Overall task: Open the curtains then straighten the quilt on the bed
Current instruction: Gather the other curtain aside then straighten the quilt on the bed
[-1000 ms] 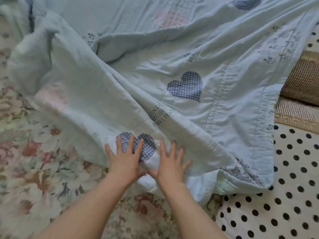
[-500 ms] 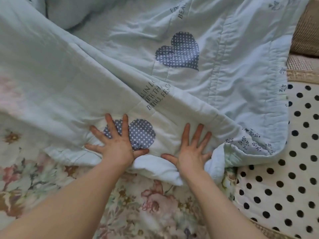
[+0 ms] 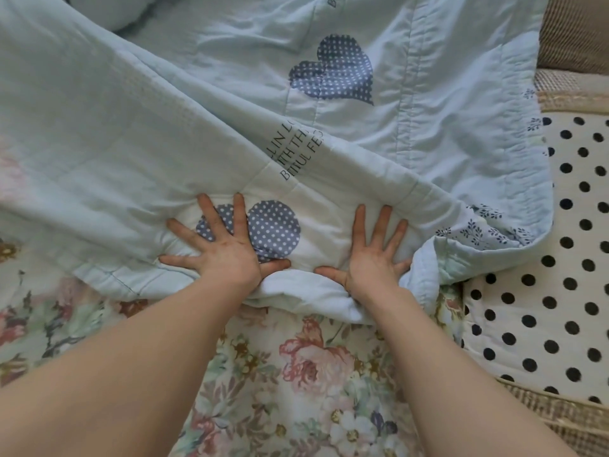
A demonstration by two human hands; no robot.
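Both hands, left (image 3: pixel 220 255) and right (image 3: pixel 370 262), lie spread flat, fingers splayed, pressing the quilt (image 3: pixel 138 127) near the bed's (image 3: pixel 296 374) edge.

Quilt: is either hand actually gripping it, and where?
Neither grips. The left hand and right hand lie flat, fingers spread, palms pressing the quilt near its folded front edge.

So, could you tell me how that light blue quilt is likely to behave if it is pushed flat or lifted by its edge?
The quilt looks soft and floppy: it lies in long folds and bunches under the left hand and right hand. Its puffy, stitched edge suggests light padding, so it would probably drape and sag rather than hold shape.
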